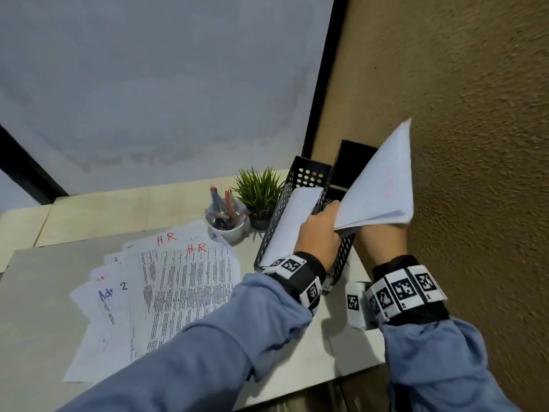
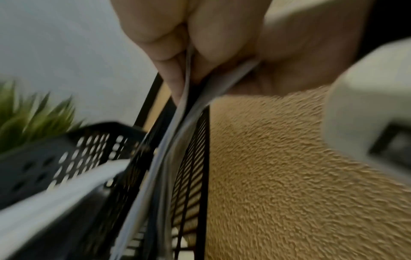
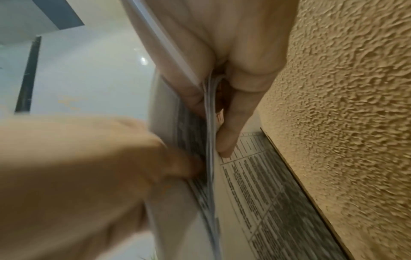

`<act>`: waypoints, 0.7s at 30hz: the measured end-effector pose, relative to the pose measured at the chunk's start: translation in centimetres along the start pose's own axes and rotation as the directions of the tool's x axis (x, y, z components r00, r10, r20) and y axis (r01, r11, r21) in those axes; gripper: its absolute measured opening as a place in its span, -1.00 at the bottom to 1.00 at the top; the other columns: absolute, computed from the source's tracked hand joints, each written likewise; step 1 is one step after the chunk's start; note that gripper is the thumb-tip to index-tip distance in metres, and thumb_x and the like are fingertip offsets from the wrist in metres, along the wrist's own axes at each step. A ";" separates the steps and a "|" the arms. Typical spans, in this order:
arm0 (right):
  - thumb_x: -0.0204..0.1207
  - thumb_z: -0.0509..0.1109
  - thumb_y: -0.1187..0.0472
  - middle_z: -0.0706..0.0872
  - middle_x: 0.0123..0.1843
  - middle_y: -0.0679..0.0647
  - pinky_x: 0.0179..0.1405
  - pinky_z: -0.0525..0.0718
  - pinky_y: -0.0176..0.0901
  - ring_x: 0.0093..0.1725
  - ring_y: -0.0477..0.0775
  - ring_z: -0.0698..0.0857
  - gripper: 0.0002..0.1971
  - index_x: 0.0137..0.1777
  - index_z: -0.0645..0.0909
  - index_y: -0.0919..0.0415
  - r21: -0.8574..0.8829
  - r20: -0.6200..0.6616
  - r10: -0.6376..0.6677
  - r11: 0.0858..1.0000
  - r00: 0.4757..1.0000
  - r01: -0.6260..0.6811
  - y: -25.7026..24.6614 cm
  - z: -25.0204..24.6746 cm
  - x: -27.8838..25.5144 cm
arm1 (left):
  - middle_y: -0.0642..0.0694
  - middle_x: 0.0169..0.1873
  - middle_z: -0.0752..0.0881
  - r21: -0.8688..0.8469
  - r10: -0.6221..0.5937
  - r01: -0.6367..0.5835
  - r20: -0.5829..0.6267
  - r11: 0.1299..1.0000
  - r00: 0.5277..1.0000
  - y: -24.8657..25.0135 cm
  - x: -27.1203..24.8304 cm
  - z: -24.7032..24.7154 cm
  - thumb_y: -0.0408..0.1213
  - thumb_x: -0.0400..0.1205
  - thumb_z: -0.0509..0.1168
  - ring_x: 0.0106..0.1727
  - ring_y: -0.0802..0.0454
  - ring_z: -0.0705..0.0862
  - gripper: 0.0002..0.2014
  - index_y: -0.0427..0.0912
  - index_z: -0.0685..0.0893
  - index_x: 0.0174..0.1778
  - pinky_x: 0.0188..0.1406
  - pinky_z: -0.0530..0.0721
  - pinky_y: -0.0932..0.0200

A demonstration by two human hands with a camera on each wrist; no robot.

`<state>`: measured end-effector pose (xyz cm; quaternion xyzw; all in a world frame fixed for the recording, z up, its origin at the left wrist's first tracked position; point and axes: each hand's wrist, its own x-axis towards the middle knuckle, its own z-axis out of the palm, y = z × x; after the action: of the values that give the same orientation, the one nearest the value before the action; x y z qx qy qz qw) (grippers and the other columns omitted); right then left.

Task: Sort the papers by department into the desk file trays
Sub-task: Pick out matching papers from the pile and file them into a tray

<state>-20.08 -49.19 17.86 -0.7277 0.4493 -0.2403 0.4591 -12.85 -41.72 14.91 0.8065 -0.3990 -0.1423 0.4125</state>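
Paper stack (image 1: 383, 191) gripped by right hand (image 1: 381, 240), left hand (image 1: 319, 233), above tray (image 1: 344, 251).

I see dim, even indoor light; wide-angle bending at the head view's edges; both wrist views motion-blurred, hands (image 3: 73, 176) unfocused.

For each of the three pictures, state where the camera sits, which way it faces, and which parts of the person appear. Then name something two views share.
Head: on the head, looking down at the desk; both sleeves, left hand, right hand.
Left wrist: faces along the fingers into the trays; fingers pinching papers.
Right wrist: faces along the hand beside the wall; both hands on the papers.
Shared: all three show the held papers.
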 end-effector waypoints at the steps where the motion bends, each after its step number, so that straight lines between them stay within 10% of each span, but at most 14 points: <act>1: 0.56 0.25 0.37 0.68 0.13 0.41 -0.24 0.49 -0.28 0.00 0.13 0.64 -0.86 -0.18 0.52 0.15 0.047 -0.057 -0.086 0.995 0.995 0.089 -0.4 -0.1 0.4 | -0.38 0.09 0.70 -0.056 -0.034 0.034 -0.006 0.998 0.999 -0.5 0.4 0.8 -0.60 0.49 0.09 0.09 -0.34 0.65 -0.41 -0.12 0.47 0.44 0.10 0.63 -0.13; 6: 0.41 0.27 0.32 0.59 -0.31 0.16 -0.34 0.49 -0.03 -0.31 0.22 0.53 -0.93 -0.21 0.42 0.19 -0.292 -0.091 -0.335 0.909 0.938 0.297 -0.9 0.6 1.2 | -0.36 0.19 0.67 -0.159 -0.143 0.152 0.068 0.976 0.987 -2.3 2.3 3.5 -0.48 0.61 0.08 0.18 -0.30 0.64 -0.55 -0.18 0.44 0.44 0.18 0.60 -0.04; 11: 0.48 0.25 0.27 0.60 -0.17 0.16 -0.26 0.41 -0.10 -0.17 0.26 0.60 -0.92 -0.07 0.42 0.17 -0.418 -0.021 -0.214 0.889 0.977 0.186 0.7 2.6 0.7 | -0.37 0.18 0.65 0.070 -0.289 0.282 0.330 0.957 0.899 -4.5 3.1 4.9 -0.26 0.66 0.16 0.18 -0.31 0.65 -0.63 -0.33 0.45 0.35 0.11 0.61 0.01; 18: 0.48 0.24 0.27 0.67 0.26 0.21 0.05 0.59 0.00 0.18 0.28 0.64 -0.58 0.36 0.49 0.14 -0.387 -0.010 -0.184 0.907 0.983 0.166 1.4 3.5 0.2 | -0.30 0.07 0.71 0.155 -0.271 0.242 0.210 0.958 0.939 -4.5 1.1 2.5 -0.27 0.51 0.31 0.10 -0.29 0.66 -0.71 -0.28 0.59 0.13 0.03 0.60 0.01; 21: 0.52 0.25 0.28 0.70 0.16 0.13 -0.07 0.52 -0.16 0.01 0.11 0.65 -0.61 0.36 0.51 0.13 -0.336 -0.129 -0.294 0.912 0.947 0.237 0.6 4.0 -0.9 | -0.16 0.09 0.73 -0.044 -0.281 0.290 0.145 0.956 0.949 -5.5 -0.9 -0.3 -0.26 0.47 0.34 0.07 -0.17 0.70 -0.68 -0.17 0.63 0.15 0.13 0.67 0.03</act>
<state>-17.67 -46.71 15.54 -0.8218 0.4176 -0.2893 0.2579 -10.36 -38.97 10.69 0.8304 -0.3005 -0.2683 0.3850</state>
